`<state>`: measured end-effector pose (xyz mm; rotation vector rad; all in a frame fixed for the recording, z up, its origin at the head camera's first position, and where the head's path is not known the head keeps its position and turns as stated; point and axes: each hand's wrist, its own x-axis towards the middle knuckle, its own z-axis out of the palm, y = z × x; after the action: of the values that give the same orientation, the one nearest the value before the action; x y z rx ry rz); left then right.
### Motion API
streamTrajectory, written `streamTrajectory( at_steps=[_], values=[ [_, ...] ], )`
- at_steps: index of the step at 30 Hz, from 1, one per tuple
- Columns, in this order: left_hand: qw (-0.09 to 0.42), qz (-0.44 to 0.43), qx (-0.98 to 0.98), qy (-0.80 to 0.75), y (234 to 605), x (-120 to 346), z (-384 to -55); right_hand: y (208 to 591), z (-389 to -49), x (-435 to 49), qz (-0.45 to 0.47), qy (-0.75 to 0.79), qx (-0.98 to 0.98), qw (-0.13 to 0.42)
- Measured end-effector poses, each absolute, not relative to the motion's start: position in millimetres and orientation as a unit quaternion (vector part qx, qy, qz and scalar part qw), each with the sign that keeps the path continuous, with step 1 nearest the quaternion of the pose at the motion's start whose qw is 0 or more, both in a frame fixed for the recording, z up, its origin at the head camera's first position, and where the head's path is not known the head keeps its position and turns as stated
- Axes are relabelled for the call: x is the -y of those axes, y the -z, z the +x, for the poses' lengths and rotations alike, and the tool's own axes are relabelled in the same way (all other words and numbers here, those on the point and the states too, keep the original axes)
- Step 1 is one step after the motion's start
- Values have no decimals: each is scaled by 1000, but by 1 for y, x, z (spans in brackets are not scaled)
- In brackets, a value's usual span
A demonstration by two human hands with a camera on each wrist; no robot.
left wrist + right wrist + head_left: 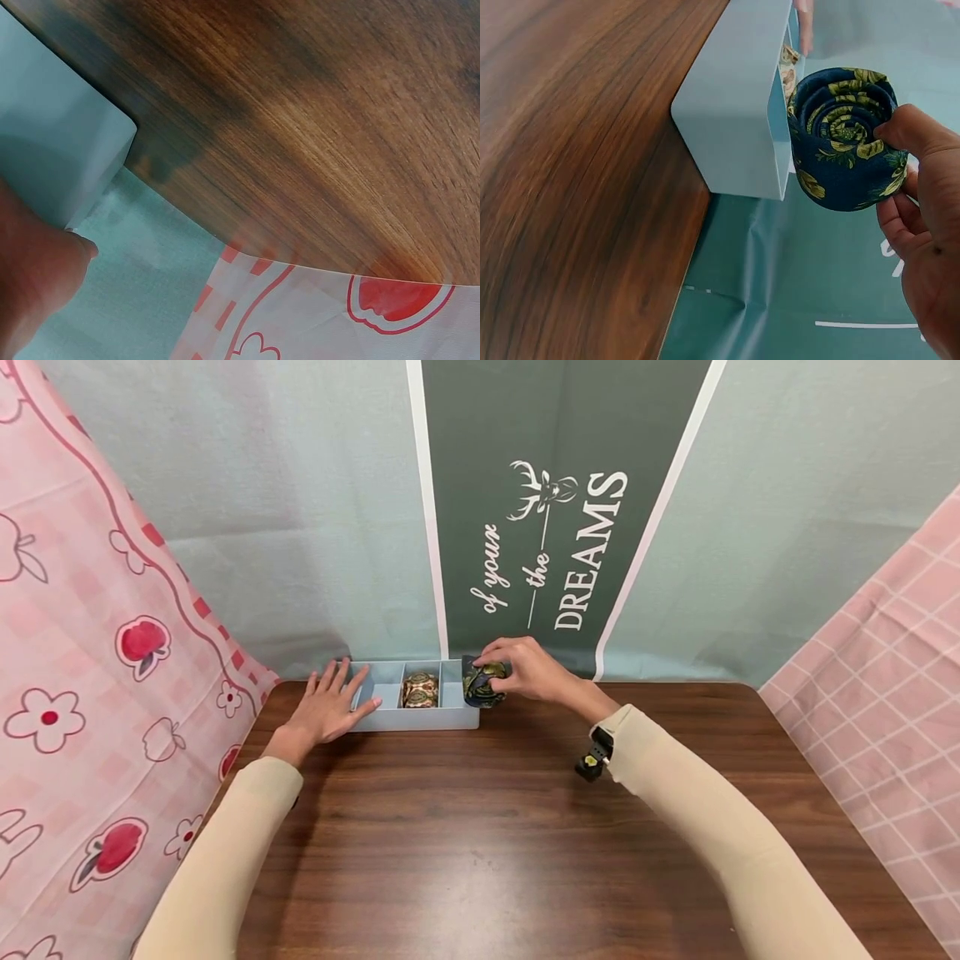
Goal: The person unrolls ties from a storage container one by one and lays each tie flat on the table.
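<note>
My right hand [531, 667] pinches a rolled necktie [840, 169], navy with yellow-green flowers, between thumb and fingers. Its spiral of folds faces the camera in the right wrist view. The roll is raised at the right end of a pale blue divided box [420, 719], overlapping the end compartment in the head view. Another rolled necktie [421, 691], cream and brown patterned, sits in a middle compartment. With fingers spread, my left hand [328, 703] rests on the box's left end, hiding part of it. Only part of that hand shows in the left wrist view.
The box stands at the far edge of a dark wooden table [465, 827]. A grey-green curtain [315, 527] with white lettering hangs right behind it. Pink patterned cloths [97, 710] hang at both sides. A black strap with a small device [592, 762] hangs at my right wrist.
</note>
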<state>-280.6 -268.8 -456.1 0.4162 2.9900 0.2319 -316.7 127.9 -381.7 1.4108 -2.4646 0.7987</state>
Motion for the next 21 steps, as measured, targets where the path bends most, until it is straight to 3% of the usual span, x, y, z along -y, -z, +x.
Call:
streamTrajectory(
  at_steps=[21],
  values=[
    [55, 138, -986, -77, 460, 270, -283, 383, -279, -176, 502, -244, 825, 87]
  ],
)
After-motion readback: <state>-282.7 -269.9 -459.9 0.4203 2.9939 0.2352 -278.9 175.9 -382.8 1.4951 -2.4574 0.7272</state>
